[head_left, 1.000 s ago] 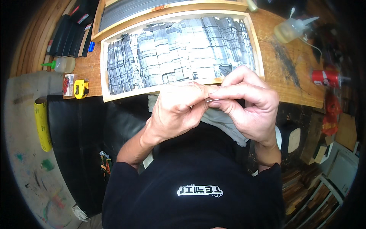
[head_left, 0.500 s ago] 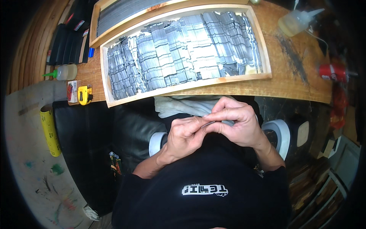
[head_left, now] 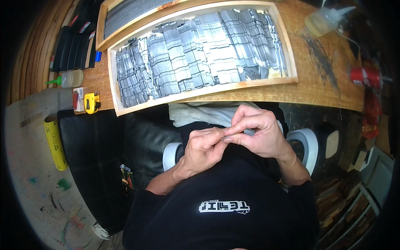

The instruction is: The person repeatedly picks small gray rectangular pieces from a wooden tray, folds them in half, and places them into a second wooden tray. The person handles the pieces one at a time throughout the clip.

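Observation:
Above my lap, in front of the bench, my left hand [head_left: 204, 146] and my right hand [head_left: 257, 130] meet at their fingertips. Both are closed in a pinch on a thin dark strip [head_left: 225, 137], of which only a sliver shows between the fingers. Just beyond them, a shallow wooden tray [head_left: 166, 100] lies tilted across the bench edge, packed with rows of thin grey strips [head_left: 179, 54]. A pale cloth [head_left: 183, 114] is draped under the bench edge, behind my hands.
On the bench [head_left: 306, 91] stand a second wooden tray [head_left: 101, 29], a yellow tape measure [head_left: 91, 103], a green-tipped bottle [head_left: 71, 78], a squeeze bottle [head_left: 321, 21] and a red can [head_left: 364, 78]. A yellow roll [head_left: 55, 143] lies at the left, beside a black seat [head_left: 96, 166].
My hands stay together on the strip, with only a slight shift of the right fingers; less of the strip shows. The whole view has moved a little.

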`<state>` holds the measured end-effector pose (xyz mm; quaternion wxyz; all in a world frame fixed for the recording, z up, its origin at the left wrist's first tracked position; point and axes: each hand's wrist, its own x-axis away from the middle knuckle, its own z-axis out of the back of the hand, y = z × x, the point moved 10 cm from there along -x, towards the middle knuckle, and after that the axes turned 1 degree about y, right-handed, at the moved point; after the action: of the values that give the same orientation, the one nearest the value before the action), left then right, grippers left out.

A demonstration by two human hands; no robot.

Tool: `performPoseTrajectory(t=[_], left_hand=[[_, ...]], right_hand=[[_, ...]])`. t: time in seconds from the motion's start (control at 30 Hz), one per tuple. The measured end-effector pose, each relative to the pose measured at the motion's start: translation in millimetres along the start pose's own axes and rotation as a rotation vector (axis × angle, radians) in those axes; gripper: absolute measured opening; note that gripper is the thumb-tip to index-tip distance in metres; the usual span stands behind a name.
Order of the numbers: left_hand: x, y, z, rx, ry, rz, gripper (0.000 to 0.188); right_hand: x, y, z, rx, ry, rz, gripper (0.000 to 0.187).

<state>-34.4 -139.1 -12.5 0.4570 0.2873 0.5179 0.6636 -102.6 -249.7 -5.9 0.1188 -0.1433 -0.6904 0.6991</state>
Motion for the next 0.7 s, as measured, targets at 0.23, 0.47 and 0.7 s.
performPoseTrajectory(t=[0.23, 0.47, 0.7], left_hand=[[-0.3, 0.4, -1.2, 0.019, 0.001, 0.005, 0.02], [1.0, -9.1, -7.7, 0.027, -0.071, 0.095, 0.019], [-4.4, -39.0, -1.1, 0.55, 0.104, 0.371, 0.015]], right_hand=[[0.7, 1.6, -0.5, -0.001, 0.002, 0.018, 0.018], [2.5, 2.2, -1.3, 0.11, 0.07, 0.001, 0.024], [30.5, 22.8, 12.5, 0.192, 0.139, -0.183, 0.03]])
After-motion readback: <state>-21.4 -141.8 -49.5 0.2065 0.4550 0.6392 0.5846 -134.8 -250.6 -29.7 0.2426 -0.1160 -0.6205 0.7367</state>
